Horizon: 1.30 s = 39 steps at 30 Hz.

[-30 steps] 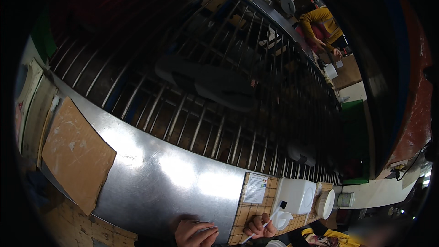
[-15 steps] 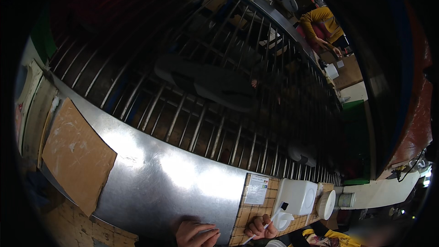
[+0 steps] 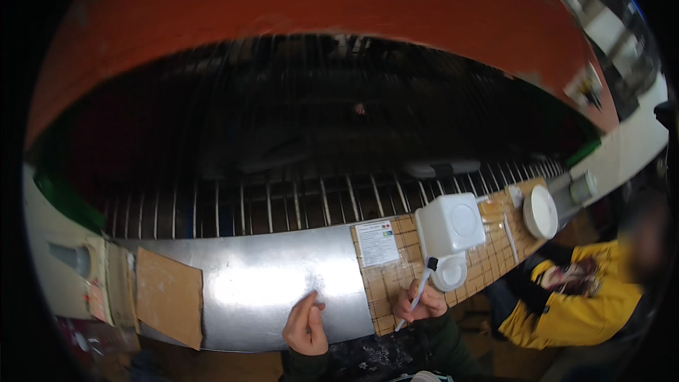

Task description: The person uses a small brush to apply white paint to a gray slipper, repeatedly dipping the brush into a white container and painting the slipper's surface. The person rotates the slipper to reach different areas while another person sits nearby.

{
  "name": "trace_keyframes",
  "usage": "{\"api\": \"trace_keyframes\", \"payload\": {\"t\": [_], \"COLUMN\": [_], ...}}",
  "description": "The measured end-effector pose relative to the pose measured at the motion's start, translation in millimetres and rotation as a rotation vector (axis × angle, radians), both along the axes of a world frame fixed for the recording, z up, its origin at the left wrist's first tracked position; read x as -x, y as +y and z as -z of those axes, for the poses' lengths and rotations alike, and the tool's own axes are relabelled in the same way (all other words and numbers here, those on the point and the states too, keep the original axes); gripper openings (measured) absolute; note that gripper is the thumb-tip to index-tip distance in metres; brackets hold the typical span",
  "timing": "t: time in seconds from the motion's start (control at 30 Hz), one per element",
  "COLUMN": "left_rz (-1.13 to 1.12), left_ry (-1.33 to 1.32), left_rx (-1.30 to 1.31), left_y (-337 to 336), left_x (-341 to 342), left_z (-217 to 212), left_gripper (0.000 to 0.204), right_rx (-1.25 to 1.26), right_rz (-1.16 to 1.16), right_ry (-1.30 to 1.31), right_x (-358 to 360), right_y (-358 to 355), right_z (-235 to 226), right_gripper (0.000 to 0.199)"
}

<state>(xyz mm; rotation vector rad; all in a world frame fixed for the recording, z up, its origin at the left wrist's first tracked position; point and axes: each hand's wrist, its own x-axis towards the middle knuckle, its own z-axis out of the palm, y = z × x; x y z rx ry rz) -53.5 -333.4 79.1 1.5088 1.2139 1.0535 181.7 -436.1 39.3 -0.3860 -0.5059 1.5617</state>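
My right hand (image 3: 424,303) pinches a slim white-handled brush (image 3: 420,294) with a dark head tilted upward. Beside that head stands a small white cup (image 3: 450,273), joined to or set against a boxy white plastic container (image 3: 453,223). My left hand (image 3: 307,324) hovers by the near edge of the shiny metal tabletop (image 3: 276,269), its fingers loosely bent and nothing visible in them. Beyond the tabletop, on a rack of metal bars (image 3: 297,205), lies a grey, sole-shaped piece (image 3: 444,168) with a dark middle.
Brown cardboard (image 3: 170,298) lies at the left end. A printed sheet (image 3: 378,243) is on the taped cardboard mat (image 3: 392,290). Farther right are a white bowl (image 3: 540,212) and a jar (image 3: 583,187). An orange hood (image 3: 318,0) overhangs the bars. A person in yellow (image 3: 587,304) is close on the right.
The view has swung, so the orange hood spans the top and the far workers are out of sight. Both hands appear higher in the picture. The right hand keeps the brush.
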Motion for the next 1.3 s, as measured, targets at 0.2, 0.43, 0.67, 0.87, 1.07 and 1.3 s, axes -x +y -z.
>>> {"api": "trace_keyframes", "payload": {"t": [0.2,0.43,0.67,0.87,1.07,1.3], "left_rz": [0.342,0.349,0.477,-0.01,0.285,0.48], "left_ry": [-0.455,-0.32,-0.293,-0.234,-0.278,0.42], "left_rx": [0.184,0.772,0.892,0.501,-0.669,-0.983], "left_y": [77.0,235.0,259.3,233.5,113.2,-6.2], "left_x": [-60.5,-258.0,-348.4,-320.0,-133.4,13.4], "left_z": [-32.7,51.2,86.0,-20.5,-90.5,-72.6], "left_gripper": [0.054,0.079,0.04,0.063,0.038,0.042], "right_rx": [-0.212,0.102,0.379,0.149,0.011,-0.084], "right_rz": [0.303,0.789,1.047,1.136,1.029,0.973], "right_ry": [-0.375,-1.139,-1.623,-2.018,-2.197,-2.38], "right_x": [-39.9,-87.8,-96.4,-117.6,-128.8,-134.0], "right_y": [-62.6,-149.7,-155.9,-118.5,-89.6,-72.4], "right_z": [-21.1,-40.0,-57.1,-56.9,-56.6,-56.9], "right_gripper": [0.025,0.023,0.011,0.011,0.012,0.015]}}
